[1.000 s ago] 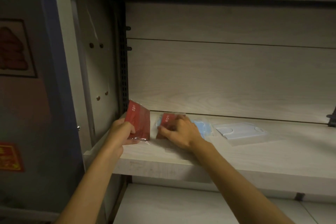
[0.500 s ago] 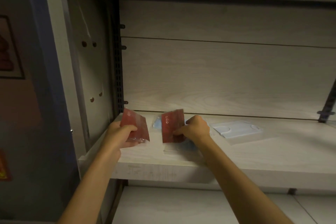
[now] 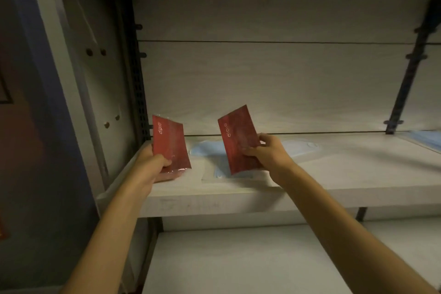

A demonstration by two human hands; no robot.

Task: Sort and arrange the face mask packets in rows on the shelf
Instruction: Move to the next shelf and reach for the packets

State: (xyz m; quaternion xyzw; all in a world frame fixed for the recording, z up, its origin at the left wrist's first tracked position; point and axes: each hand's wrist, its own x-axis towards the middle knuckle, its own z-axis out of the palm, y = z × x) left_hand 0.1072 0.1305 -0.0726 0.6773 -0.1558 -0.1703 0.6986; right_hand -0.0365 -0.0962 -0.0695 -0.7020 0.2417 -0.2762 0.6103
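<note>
My left hand (image 3: 152, 167) grips a red face mask packet (image 3: 170, 142) by its lower end, upright above the left end of the pale wooden shelf (image 3: 334, 174). My right hand (image 3: 267, 153) pinches a second red packet (image 3: 238, 139) by its right edge and holds it tilted above the shelf. Beneath and behind the packets lie light blue masks in clear wrappers: one (image 3: 202, 150) between the two red packets, one (image 3: 223, 174) under the right packet, another (image 3: 300, 147) right of my right hand.
A dark slotted upright (image 3: 139, 79) stands at the shelf's back left corner and a dark bracket (image 3: 410, 74) at the right. Another blue packet (image 3: 427, 139) lies at the far right edge. A lower shelf (image 3: 238, 260) extends below.
My right hand has lifted the second red packet off the shelf and raised it upright. My left hand has kept hold of its packet and raised it a little.
</note>
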